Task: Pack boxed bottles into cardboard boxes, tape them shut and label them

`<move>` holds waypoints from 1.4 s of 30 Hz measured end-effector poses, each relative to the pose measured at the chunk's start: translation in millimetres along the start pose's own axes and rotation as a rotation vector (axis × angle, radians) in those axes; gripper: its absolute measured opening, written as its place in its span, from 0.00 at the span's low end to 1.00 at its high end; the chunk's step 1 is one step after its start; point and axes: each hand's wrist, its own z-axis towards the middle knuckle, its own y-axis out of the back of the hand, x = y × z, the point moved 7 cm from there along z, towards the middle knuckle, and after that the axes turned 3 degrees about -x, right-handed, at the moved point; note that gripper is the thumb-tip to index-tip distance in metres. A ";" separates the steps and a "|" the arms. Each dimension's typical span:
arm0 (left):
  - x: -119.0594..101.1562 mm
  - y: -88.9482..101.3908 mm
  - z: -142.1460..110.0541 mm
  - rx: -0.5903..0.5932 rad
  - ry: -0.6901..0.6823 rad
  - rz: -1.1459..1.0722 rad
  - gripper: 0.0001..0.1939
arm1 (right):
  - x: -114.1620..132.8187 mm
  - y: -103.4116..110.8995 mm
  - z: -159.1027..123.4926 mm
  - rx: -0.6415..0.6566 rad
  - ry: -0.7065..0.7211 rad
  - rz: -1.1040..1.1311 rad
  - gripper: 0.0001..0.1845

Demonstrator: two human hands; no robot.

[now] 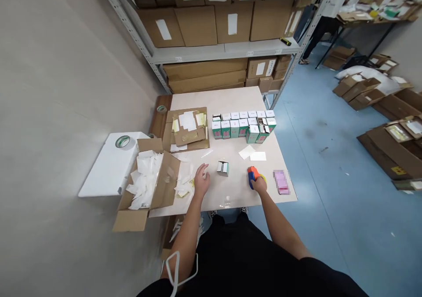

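On the table [217,98], near right: right hand [259,184] closed around the orange-and-blue tool [253,173].
Left hand [201,181]: fingers loosely parted, just left of the small box [223,169].
Small box: standing alone between the hands, slightly farther off.
White slips [257,156]: flat, just beyond the tool.
Green-and-white boxes [234,129]: grouped in rows, farther back.

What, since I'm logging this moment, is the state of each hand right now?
Left hand: open, holding nothing visible, near a small white-and-green cardboard box.
Right hand: closed on an orange-and-blue handheld tool.
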 end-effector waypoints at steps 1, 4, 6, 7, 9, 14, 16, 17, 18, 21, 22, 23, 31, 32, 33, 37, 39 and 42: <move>3.1 9.9 0.4 -0.033 0.001 -0.011 0.22 | 15.7 8.1 -1.6 -0.033 0.042 0.047 0.10; 12.4 38.9 -1.1 -0.118 0.006 -0.050 0.22 | 80.8 31.2 -15.5 -0.107 0.241 0.161 0.14; 16.7 58.6 -4.2 -0.167 0.011 -0.073 0.21 | 131.0 42.8 -29.1 -0.143 0.356 0.190 0.13; 18.2 69.6 -6.2 -0.198 0.013 -0.083 0.21 | 157.7 46.8 -37.0 -0.159 0.419 0.197 0.14; 19.5 94.4 -10.9 -0.269 0.008 -0.102 0.21 | 212.6 49.2 -55.2 -0.177 0.550 0.200 0.15; 20.4 176.5 -26.9 -0.490 -0.061 -0.149 0.21 | 351.6 12.6 -124.8 -0.078 0.928 0.200 0.22; 24.6 216.2 -36.1 -0.596 -0.064 -0.132 0.21 | 404.6 -14.9 -164.1 -0.015 1.092 0.198 0.25; 27.5 236.5 -41.6 -0.648 -0.060 -0.118 0.21 | 430.1 -30.3 -185.0 0.024 1.168 0.195 0.25; 30.6 256.6 -47.7 -0.699 -0.056 -0.106 0.21 | 454.7 -46.1 -205.8 0.061 1.238 0.192 0.24; 40.4 311.0 -68.3 -0.822 -0.064 -0.093 0.20 | 523.6 -90.3 -259.5 0.134 1.363 0.194 0.20; 44.2 326.2 -75.7 -0.856 -0.063 -0.089 0.19 | 544.9 -103.5 -273.3 0.144 1.380 0.195 0.20; 48.4 339.6 -83.2 -0.889 -0.057 -0.080 0.19 | 565.2 -115.5 -284.9 0.143 1.386 0.198 0.19; 84.0 381.9 -116.3 -0.973 0.064 -0.041 0.18 | 646.8 -177.1 -323.9 0.157 1.334 0.257 0.18; 86.2 382.2 -115.5 -0.972 0.058 -0.051 0.18 | 644.6 -177.8 -326.0 0.157 1.364 0.262 0.19; 87.8 381.9 -113.2 -0.968 0.052 -0.059 0.18 | 640.0 -176.0 -326.7 0.151 1.398 0.272 0.20; 87.7 371.6 -87.2 -0.905 0.022 -0.095 0.18 | 603.0 -148.1 -305.7 0.063 1.434 0.343 0.25; 83.1 357.1 -64.3 -0.840 0.003 -0.120 0.19 | 576.2 -124.6 -282.4 -0.011 1.388 0.375 0.25; 72.5 315.7 -21.0 -0.679 -0.004 -0.170 0.21 | 527.2 -82.3 -239.5 -0.140 1.287 0.409 0.24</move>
